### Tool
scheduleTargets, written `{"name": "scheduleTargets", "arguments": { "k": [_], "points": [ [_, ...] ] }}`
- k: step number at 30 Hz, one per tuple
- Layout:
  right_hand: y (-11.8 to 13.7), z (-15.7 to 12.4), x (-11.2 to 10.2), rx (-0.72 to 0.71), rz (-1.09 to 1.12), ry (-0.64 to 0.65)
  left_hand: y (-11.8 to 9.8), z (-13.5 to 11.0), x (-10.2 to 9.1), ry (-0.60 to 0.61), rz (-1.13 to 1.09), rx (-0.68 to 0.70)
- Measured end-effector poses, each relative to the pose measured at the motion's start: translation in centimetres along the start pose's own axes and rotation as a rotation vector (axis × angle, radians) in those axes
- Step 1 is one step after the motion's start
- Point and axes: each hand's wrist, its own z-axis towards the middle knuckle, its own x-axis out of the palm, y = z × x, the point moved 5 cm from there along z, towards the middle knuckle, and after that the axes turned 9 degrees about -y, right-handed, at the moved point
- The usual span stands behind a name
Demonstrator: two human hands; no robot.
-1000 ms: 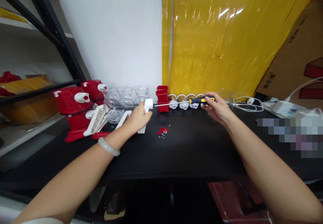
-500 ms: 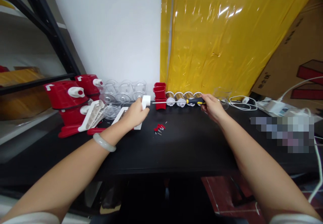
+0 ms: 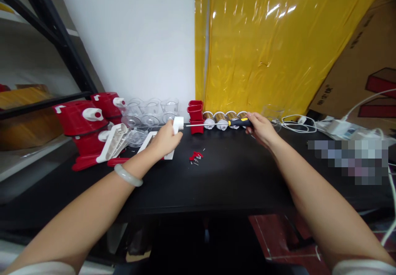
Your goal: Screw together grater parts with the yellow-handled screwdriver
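Observation:
My left hand (image 3: 163, 139) is closed round a white plastic crank handle (image 3: 177, 124), holding its round knob up off the black table (image 3: 216, 180). My right hand (image 3: 260, 128) grips the yellow-and-black handle of a screwdriver (image 3: 239, 122). The thin shaft lies level and its tip meets the white knob. Just in front of the two hands, small red plastic bits and a few screws (image 3: 195, 157) lie loose on the table.
Red machine bodies (image 3: 82, 120) with white parts stand at the left beside clear plastic cups (image 3: 150, 112). Stacked red cups (image 3: 196, 114) and a row of gold rollers (image 3: 221, 119) line the back wall. White cables and a charger (image 3: 337, 128) lie at the right. Yellow film hangs behind.
The view has drifted a little to the right and down. Both hands stay in the same grip, with the screwdriver tip still at the white knob.

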Motion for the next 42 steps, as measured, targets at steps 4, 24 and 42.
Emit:
{"name": "scheduleTargets", "arguments": {
  "k": [4,24,42],
  "points": [
    [0.8,-0.3,0.4,-0.009,0.230,0.058,0.3,0.2,0.0,0.014,0.010,0.000],
    [-0.2,-0.2,0.5,0.157,0.376,0.114,0.4,0.1,1.0,0.078,-0.055,0.016],
    [0.0,-0.1,0.3,0.020,0.262,0.079,-0.4,-0.1,0.6,0.105,-0.245,-0.028]
  ]
}}
